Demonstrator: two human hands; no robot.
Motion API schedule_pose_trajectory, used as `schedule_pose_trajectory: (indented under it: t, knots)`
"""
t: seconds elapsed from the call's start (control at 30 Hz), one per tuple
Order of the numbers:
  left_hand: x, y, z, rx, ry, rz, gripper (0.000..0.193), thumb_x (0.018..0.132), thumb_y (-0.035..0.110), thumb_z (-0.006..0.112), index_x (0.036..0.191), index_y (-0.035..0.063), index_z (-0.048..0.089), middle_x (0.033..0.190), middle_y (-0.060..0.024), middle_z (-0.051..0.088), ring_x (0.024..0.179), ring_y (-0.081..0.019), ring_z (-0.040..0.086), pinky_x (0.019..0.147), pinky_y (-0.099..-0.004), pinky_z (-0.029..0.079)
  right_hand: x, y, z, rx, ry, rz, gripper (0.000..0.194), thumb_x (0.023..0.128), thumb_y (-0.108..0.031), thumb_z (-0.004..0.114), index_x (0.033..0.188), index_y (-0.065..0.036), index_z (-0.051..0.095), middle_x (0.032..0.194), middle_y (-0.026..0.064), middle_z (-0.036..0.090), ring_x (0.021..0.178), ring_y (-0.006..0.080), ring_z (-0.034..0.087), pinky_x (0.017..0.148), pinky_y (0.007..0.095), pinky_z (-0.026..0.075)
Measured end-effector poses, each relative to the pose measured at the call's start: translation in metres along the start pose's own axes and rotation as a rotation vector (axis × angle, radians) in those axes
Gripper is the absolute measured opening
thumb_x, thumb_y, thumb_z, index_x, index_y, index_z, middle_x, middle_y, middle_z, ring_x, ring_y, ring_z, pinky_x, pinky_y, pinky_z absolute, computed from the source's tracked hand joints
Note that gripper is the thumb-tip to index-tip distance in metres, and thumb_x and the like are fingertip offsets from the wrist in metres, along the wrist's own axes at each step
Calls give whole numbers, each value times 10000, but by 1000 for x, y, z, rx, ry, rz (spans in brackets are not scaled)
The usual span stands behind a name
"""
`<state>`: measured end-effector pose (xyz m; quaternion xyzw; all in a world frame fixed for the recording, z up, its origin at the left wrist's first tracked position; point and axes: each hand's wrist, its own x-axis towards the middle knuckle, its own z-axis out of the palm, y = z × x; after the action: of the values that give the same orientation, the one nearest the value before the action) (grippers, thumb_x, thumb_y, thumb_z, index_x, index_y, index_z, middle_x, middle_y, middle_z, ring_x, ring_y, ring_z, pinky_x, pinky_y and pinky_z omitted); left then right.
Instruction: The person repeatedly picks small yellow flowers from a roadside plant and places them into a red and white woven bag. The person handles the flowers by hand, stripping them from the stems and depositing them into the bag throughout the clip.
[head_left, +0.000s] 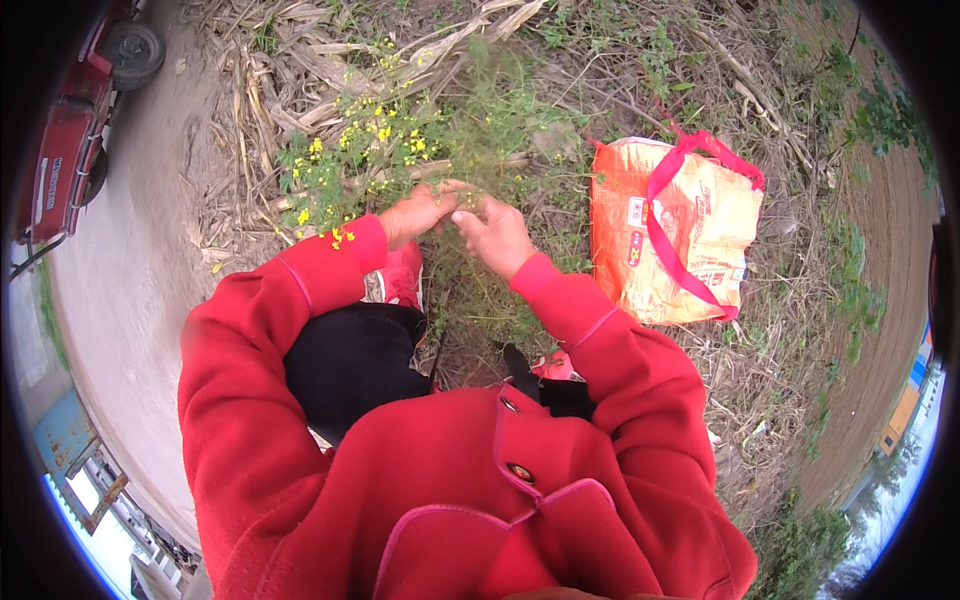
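My left hand (421, 211) and my right hand (495, 231) meet in front of me, fingertips almost touching. Thin stems of a feathery green plant (491, 127) pass between their curled fingers, and its upper part is blurred. Exactly how the left fingers grip is partly hidden behind the hand. Yellow-flowered stalks (386, 135) spread just beyond and left of my left hand, some blooms lying over the red sleeve (330, 259). To the right of my right hand, an orange woven plastic sack (622, 225) with pink strap handles lies on the ground; it bears writing.
Dry corn stalks (300, 82) litter the ground ahead. A red vehicle (71, 150) stands on the paved road (124, 300) at left. Bare soil (847, 390) stretches along the right. My red shoe (403, 277) is under my left forearm.
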<state>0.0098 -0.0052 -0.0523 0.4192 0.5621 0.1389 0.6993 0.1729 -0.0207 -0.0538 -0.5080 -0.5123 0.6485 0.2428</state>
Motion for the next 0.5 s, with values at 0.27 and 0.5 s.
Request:
schedule_pose_trajectory:
  t: [0.27, 0.5]
  knots:
    - [3, -5, 11, 22, -32, -48, 263, 913, 190, 361, 1128, 117, 494, 611, 23, 450, 520, -66, 394, 471, -201, 318, -3, 3, -10, -181, 5, -92, 167, 807, -126, 578, 919, -2, 573, 672, 95, 617, 596, 189, 598, 580, 306, 475]
    - [6, -13, 11, -43, -6, -22, 281, 936, 230, 371, 1184, 127, 451, 627, 23, 438, 506, -73, 355, 473, -212, 316, 3, 1, -55, 346, -144, 267, 166, 863, -133, 523, 932, 17, 541, 783, 65, 598, 622, 109, 564, 516, 236, 472]
